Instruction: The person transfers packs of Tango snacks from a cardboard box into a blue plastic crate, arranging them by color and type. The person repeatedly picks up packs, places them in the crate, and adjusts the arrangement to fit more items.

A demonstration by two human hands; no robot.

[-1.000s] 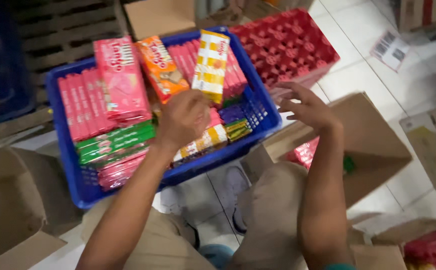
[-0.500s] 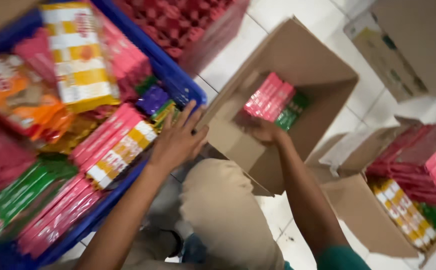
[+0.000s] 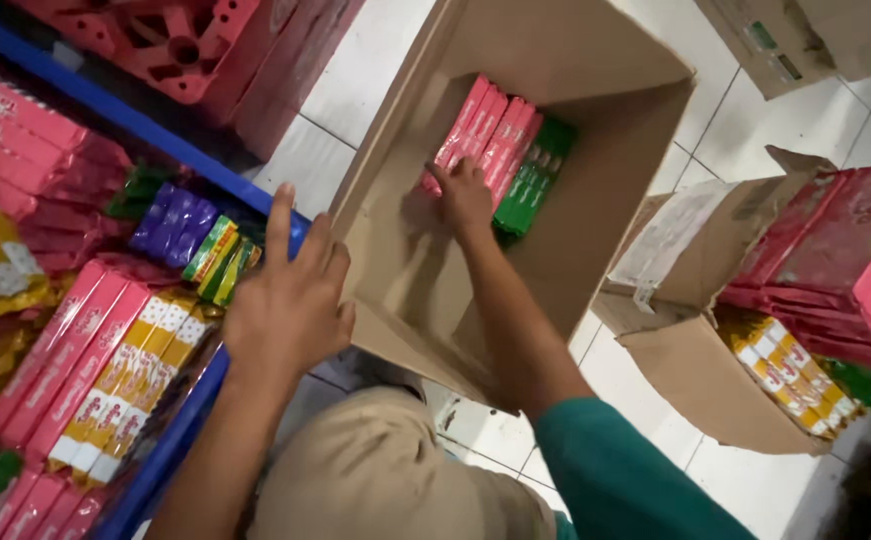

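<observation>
Fingers of the right hand [image 3: 463, 195] rest loosely open on pink packs [image 3: 485, 130] inside the cardboard box [image 3: 575, 60].

Pink packets [image 3: 485, 135], stacked side by side, inside tilted cardboard box [image 3: 555, 60]

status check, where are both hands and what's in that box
Left hand open, resting at the blue crate edge. Right hand down in the cardboard box, fingers on the pink packs; green packs beside them. Nothing in the way.
</observation>
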